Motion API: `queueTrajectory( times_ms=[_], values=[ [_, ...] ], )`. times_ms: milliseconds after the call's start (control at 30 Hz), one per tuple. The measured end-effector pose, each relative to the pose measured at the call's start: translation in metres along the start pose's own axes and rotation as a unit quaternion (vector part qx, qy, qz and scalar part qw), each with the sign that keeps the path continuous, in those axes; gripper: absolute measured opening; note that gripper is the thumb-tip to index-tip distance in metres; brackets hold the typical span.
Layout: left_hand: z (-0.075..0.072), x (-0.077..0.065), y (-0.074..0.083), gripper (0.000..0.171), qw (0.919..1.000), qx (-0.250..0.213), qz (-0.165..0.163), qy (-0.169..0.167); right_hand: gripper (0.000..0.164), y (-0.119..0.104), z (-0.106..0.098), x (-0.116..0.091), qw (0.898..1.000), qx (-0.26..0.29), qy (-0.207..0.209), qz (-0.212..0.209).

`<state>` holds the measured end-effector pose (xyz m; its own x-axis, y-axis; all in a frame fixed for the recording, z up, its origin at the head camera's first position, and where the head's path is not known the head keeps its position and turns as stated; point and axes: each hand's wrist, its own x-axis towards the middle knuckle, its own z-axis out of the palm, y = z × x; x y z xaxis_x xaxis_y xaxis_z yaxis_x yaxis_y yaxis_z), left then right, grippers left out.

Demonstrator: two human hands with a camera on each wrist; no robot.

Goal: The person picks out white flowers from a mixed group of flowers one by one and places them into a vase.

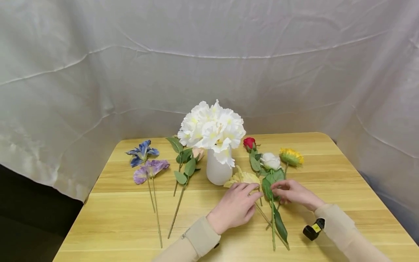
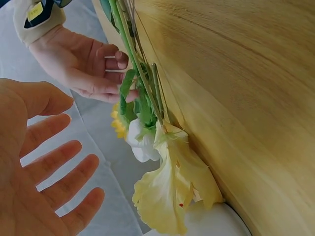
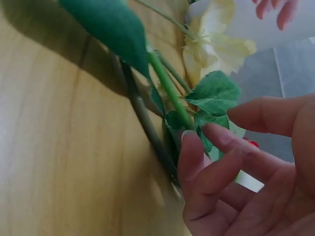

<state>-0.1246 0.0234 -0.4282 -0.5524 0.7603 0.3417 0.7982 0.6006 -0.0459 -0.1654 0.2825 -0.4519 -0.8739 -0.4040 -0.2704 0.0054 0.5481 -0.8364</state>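
My right hand (image 1: 294, 194) is at the leaves and green stem of a white rose (image 1: 270, 161). Its fingers are loosely bent, and the right wrist view shows the thumb apart from them, with fingertips close to the green stem (image 3: 170, 88). Whether they touch it is hard to tell. Over the stem of a pale yellow flower (image 1: 243, 177) hovers my left hand (image 1: 236, 207), its fingers spread and holding nothing in the left wrist view. A sunflower (image 1: 291, 156) and a red rose (image 1: 250, 143) lie beyond the right hand.
A white vase (image 1: 218, 169) filled with large white flowers (image 1: 212, 127) stands at the table's middle back. Left of it lie a pale pink rose (image 1: 198, 153), leafy stems, a blue flower (image 1: 143, 152) and a purple flower (image 1: 151, 170). Grey cloth (image 1: 229, 80) hangs behind the wooden table (image 1: 121, 225).
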Motion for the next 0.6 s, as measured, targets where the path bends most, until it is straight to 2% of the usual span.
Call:
queueTrajectory(
  times_ms=[167, 300, 400, 500, 600],
  values=[
    [0.0, -0.001, 0.0, 0.035, 1.0, -0.001, -0.005, -0.002, 0.028, 0.002, 0.005, 0.001, 1.0, -0.011, -0.022, -0.015],
    [0.001, -0.001, -0.001, 0.036, 1.0, -0.001, -0.005, -0.003, 0.024, 0.004, 0.005, 0.002, 1.0, -0.018, -0.015, -0.014],
    [0.0, -0.001, -0.002, 0.037, 1.0, 0.0, -0.007, -0.003, 0.026, 0.004, 0.006, 0.001, 1.0, -0.016, 0.014, -0.013],
    [0.0, -0.002, -0.003, 0.037, 1.0, 0.002, -0.007, -0.001, 0.029, 0.004, 0.008, -0.001, 0.998, -0.013, 0.059, -0.012],
    [0.001, -0.002, -0.004, 0.038, 1.0, 0.004, -0.004, 0.001, 0.036, 0.004, 0.011, -0.003, 0.995, 0.01, 0.099, -0.002]
  ],
)
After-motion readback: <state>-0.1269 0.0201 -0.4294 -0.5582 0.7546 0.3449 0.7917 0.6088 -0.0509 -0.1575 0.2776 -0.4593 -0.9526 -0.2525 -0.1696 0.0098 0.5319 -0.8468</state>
